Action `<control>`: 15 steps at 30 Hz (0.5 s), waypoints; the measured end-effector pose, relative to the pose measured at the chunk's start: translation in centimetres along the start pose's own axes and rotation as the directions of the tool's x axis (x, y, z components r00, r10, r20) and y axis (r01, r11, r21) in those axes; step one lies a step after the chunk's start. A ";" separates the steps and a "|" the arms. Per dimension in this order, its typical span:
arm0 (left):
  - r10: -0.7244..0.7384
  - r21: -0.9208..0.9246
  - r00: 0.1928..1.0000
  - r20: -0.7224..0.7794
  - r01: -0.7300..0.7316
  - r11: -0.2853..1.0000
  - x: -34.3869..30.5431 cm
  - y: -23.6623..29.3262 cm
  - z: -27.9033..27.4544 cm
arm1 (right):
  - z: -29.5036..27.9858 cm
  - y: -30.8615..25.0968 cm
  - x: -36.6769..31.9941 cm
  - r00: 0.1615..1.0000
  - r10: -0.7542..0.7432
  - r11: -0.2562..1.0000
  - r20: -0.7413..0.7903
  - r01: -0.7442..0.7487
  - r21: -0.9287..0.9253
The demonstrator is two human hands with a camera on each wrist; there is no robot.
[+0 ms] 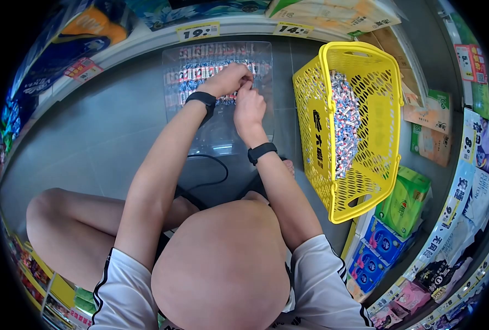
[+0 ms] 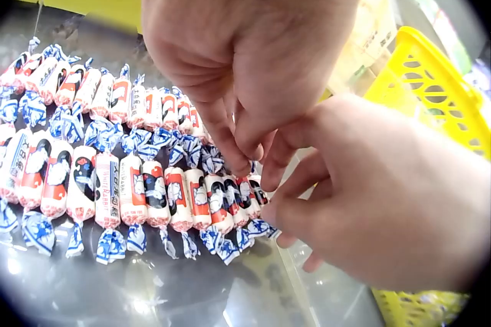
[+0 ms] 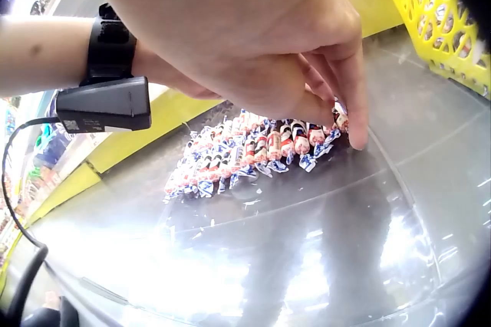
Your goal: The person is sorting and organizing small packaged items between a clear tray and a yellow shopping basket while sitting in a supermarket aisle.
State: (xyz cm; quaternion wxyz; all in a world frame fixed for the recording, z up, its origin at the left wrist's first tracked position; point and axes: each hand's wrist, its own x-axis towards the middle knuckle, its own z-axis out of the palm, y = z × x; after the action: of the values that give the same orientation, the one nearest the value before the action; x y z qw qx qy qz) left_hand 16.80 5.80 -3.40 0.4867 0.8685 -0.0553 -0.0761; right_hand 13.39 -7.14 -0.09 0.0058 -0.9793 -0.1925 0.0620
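Note:
Wrapped candies (image 2: 115, 185), white, red and black with blue twisted ends, lie side by side in rows in a clear plastic tray (image 1: 200, 144) on the floor. My left hand (image 1: 228, 80) bends down over the right end of a row. In the left wrist view its fingertips pinch in close at a candy's blue wrapper end. Facing it, my right hand (image 1: 250, 110) grips a candy (image 3: 341, 118) at that row end between thumb and fingers. Both hands nearly touch, and their fingers partly hide this candy.
A yellow basket (image 1: 321, 110) with a heap of the same candies (image 1: 344, 129) stands right of the tray. Shelves with price tags (image 1: 199, 32) run behind and along the right. Tissue packs (image 1: 404, 201) sit beside the basket. A black cable (image 1: 225, 170) lies near the tray's front.

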 end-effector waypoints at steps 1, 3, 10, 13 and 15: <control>0.046 0.004 0.998 -0.034 -0.046 0.999 -0.2 0.2 -0.1 | 0.0 0.0 -0.1 1.000 0.002 1.000 0.021 -0.002 0.001; 0.092 0.012 0.993 -0.068 -0.091 0.996 -0.7 1.0 -0.2 | -0.1 0.0 -0.4 0.999 0.003 1.000 0.038 -0.004 0.016; 0.047 0.340 0.999 -0.008 -0.042 0.939 -4.5 2.9 -0.6 | -1.6 0.3 -1.3 0.985 0.049 0.989 0.164 -0.071 0.133; -0.035 0.491 0.995 0.093 -0.015 0.871 -6.3 3.1 0.0 | -1.7 0.7 -1.8 0.976 0.046 0.981 0.213 -0.085 0.176; 0.027 0.487 0.999 0.032 -0.039 0.873 -7.7 3.5 0.6 | -1.7 0.8 -2.3 0.975 0.044 0.969 0.217 -0.094 0.229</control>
State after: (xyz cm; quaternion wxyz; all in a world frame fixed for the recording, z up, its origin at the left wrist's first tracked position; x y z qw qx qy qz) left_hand 9.08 4.75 -0.11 0.2530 0.9610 -0.0931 -0.0619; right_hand 11.80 -8.73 1.87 0.1003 -0.9656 -0.1490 0.1879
